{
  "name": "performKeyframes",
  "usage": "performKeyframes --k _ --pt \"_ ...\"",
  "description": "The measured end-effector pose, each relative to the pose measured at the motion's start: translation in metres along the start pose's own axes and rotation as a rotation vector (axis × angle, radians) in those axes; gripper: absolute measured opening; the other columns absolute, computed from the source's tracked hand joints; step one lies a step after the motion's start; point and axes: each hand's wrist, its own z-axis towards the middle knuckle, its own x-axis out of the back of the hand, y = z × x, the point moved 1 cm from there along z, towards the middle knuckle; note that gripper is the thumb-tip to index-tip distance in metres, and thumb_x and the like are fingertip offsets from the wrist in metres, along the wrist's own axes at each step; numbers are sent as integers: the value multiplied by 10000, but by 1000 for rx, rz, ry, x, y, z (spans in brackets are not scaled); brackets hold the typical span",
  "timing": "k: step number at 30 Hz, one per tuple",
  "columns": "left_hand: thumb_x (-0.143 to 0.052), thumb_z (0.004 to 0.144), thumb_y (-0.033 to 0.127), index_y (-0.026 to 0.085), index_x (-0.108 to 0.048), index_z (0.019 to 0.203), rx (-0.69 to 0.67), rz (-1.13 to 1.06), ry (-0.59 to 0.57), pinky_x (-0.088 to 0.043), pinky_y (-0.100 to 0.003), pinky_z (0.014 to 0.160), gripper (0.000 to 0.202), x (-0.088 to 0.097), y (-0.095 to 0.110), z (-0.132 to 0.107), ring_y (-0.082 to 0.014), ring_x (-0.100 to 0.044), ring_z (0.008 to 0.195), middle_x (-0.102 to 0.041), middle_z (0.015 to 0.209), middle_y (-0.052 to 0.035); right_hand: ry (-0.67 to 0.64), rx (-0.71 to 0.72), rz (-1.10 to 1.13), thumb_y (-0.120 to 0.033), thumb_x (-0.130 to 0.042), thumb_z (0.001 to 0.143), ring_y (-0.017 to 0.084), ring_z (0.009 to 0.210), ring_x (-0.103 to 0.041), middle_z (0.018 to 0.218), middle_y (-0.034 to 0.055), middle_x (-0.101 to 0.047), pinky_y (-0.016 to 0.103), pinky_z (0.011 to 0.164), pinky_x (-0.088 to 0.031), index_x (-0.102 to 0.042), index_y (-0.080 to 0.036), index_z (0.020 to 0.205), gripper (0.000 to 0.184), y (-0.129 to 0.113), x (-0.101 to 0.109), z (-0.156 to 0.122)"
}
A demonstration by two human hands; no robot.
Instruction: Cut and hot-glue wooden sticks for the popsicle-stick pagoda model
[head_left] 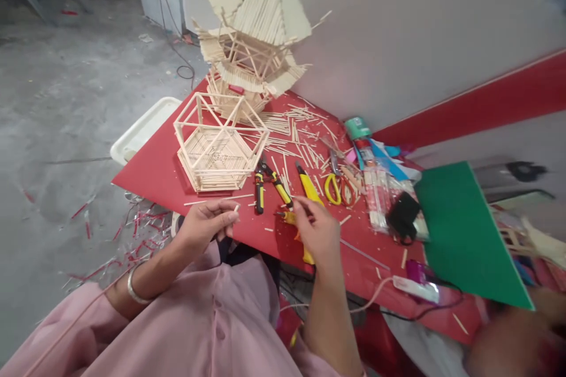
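Between the thumb and fingers of my left hand (pixel 212 221) is a short piece of thin wooden stick (pixel 236 208). My right hand (pixel 317 228) is closed, its fingertips pinched together; what they hold, if anything, I cannot make out. Partly beneath that hand lies a yellow glue gun (pixel 308 255), its nozzle pointing left and its handle bare. Cutting pliers (pixel 259 193) with black and yellow handles rest between my hands. Beyond my left hand stands a hexagonal stick frame (pixel 216 179) on a woven stick base.
A tiered stick pagoda (pixel 260 6) rises at the back of the red tabletop (pixel 150 159). Loose sticks (pixel 305 153), a yellow cutter (pixel 309 182), scissors (pixel 332 188) and stick packs (pixel 375 200) lie rightward. A green board (pixel 464 235) stands near another person's blurred arm (pixel 513 336).
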Motion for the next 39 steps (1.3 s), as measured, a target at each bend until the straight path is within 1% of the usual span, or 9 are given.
performKeyframes --k 4,7,15,19,22,25,29,35,39 --pt "-865 564 382 141 -705 755 -43 12 -1 -360 -178 393 346 -10 -7 4 -87 -530 441 -622 525 -4 -84 -113 -375 -290 -487 881 288 1066 -627 1182 183 -671 392 918 -477 -606 -88 1275 459 41 11 36" --pt "-844 614 382 149 -697 769 -78 47 1 -339 -173 387 317 -10 -10 3 -68 -482 399 -619 506 1 -144 -152 -505 -344 -475 901 292 1156 -584 1257 174 -636 383 937 -462 -562 -128 1339 496 55 14 56" --pt "-862 581 353 136 -706 753 -119 69 84 -365 -172 401 317 -6 -7 1 -77 -505 425 -597 480 8 -143 -431 -563 -256 -571 842 339 1041 -653 1135 259 -671 409 844 -490 -602 -87 1293 482 103 30 113" --pt "-867 561 356 137 -710 745 -151 42 127 -379 -175 412 326 -1 -6 0 -58 -474 408 -583 481 28 -106 -425 -565 -213 -632 776 335 1053 -645 1208 232 -642 420 839 -491 -542 -177 1373 604 116 31 127" --pt "-869 552 370 139 -703 729 -162 35 138 -372 -177 408 335 3 -6 0 -56 -470 406 -581 486 31 -2 -411 -559 -263 -592 815 351 1017 -638 1111 260 -658 445 821 -492 -554 -95 1341 553 118 36 127" --pt "-871 542 381 140 -700 713 -173 39 144 -364 -175 404 341 4 -4 2 -49 -458 406 -575 494 36 157 -349 -531 -294 -534 852 372 1063 -596 1075 260 -653 469 867 -466 -502 -37 1363 573 110 48 113" --pt "-865 550 390 146 -710 709 -162 77 115 -376 -179 414 330 -1 -1 7 -51 -458 410 -565 487 38 350 -72 -286 -405 -618 810 317 944 -616 1029 168 -660 427 855 -479 -440 -102 1414 698 70 61 59" --pt "-822 619 366 152 -723 682 -224 198 -12 -369 -194 408 244 -10 -1 6 -62 -457 408 -588 509 15 -216 202 16 -434 -590 881 197 677 -612 892 60 -631 310 616 -519 -496 -192 1359 544 -11 22 -43" --pt "-749 705 328 158 -712 657 -285 332 -75 -377 -190 414 180 -6 1 -5 -73 -476 426 -579 504 10 -270 433 -143 -407 -543 920 215 760 -624 952 79 -600 311 624 -502 -489 -215 1392 512 -32 -6 -62"
